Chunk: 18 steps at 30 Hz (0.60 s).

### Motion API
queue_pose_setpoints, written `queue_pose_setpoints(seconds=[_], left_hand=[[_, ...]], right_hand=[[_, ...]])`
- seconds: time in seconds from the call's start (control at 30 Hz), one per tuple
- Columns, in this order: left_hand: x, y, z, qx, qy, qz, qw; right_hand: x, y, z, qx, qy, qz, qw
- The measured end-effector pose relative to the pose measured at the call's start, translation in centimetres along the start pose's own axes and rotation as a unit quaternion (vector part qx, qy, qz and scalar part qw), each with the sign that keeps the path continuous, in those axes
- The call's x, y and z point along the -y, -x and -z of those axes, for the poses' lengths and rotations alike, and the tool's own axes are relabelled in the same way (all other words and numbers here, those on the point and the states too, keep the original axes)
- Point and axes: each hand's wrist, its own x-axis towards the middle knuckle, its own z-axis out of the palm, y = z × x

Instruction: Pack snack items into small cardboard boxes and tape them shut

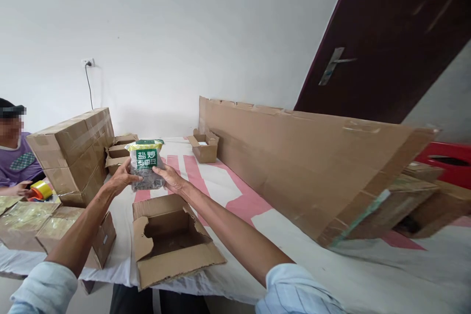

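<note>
Between my two hands is a plastic food bag (pixel 146 166) with a green and yellow label carrying white characters, held upright above the table. My left hand (pixel 120 178) grips its left side, thumb across the front. On its right side my right hand (pixel 171 177) is closed, thumb also on the front. Just below and nearer to me stands an open cardboard box (pixel 180 254), its flaps folded outward and its visible inside bare. The bag's back and the fingers behind it are hidden.
Stacked sealed cartons (pixel 69 157) stand at left, with more taped cartons (pixel 27 221) in front. A seated person (pixel 16 157) holds a yellow tape roll (pixel 41 190). Small open boxes (pixel 204 149) stand farther back. A long cardboard panel (pixel 294 157) borders the cloth-covered table (pixel 217 181).
</note>
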Motion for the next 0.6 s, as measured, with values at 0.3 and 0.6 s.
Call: queue_pose_setpoints(seconds=[0.3, 0.6], left_hand=[[-6.9, -2.5, 1.8, -0.027, -0.148, -0.124, 0.981], [-1.3, -6.7, 9.7, -0.036, -0.415, -0.028, 0.909]], right_hand=[[6.2, 1.8, -1.0, 0.046, 0.196, 0.122, 0.972], [4.0, 14.0, 4.5, -0.051, 0.506, -0.071, 0.858]])
